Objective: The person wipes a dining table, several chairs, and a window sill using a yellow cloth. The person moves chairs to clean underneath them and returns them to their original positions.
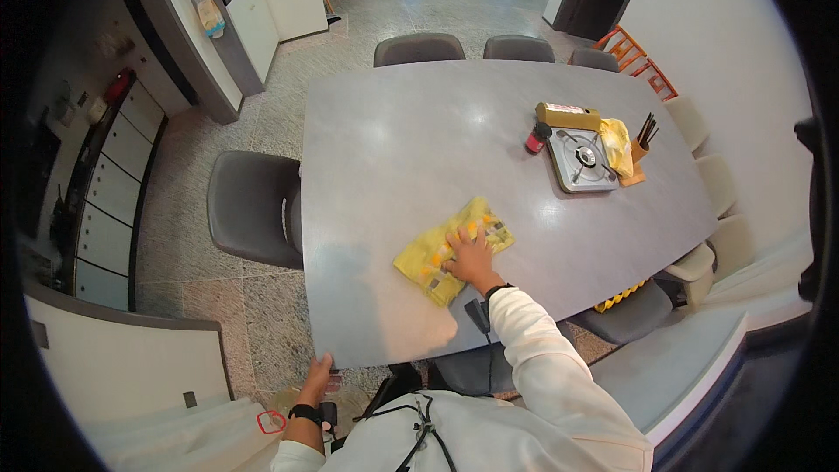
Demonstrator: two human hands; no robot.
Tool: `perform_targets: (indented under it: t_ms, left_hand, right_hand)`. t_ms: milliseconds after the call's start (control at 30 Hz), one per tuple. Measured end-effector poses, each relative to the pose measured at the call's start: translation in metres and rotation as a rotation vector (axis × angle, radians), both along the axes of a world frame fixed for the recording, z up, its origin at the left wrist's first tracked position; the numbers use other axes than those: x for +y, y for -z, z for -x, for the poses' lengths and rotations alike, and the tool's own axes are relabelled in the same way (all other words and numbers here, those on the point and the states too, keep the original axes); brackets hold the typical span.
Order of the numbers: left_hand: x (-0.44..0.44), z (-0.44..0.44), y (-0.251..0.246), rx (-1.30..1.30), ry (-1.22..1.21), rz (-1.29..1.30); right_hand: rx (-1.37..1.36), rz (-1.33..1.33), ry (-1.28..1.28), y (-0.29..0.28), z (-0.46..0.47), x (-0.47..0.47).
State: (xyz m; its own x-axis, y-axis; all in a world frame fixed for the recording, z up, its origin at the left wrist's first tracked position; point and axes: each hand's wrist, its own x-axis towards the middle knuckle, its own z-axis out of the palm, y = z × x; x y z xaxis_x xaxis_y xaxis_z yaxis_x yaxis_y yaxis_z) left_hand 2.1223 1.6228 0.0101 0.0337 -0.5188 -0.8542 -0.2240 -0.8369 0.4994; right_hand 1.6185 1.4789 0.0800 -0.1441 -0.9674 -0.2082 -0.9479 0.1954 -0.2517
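Note:
My right hand (472,261) presses down on a folded yellow towel (416,262) with its fingers spread. The towel has an orange, white and grey pattern and lies on the grey dining table (393,144), near the side closest to me. My left hand (318,377) holds the table's near left corner, thumb at the edge and part of the fingers hidden. Black straps circle both wrists. Beside the right wrist is a small black device (478,316) with a cable hanging past the table edge.
Toward the table's right stand a portable gas stove (585,167), a gold case (567,116), a red jar with a black lid (538,138), a yellow bag (616,144) and a wooden chopstick holder (640,151). Grey chairs (252,206) surround the table. Low white cabinets (113,190) line the left.

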Motion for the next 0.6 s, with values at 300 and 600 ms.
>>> perform_targets:
  t_ms: [300,600]
  left_hand:
    - [0.001,0.015,0.001,-0.154,-0.111,-0.013]
    - [0.001,0.023,-0.004,-0.16,-0.154,-0.028]
  right_hand:
    - [-0.073,-0.029,0.099,-0.01,0.108,-0.115]
    - [-0.007,-0.072,0.126,-0.003,0.122,-0.117]
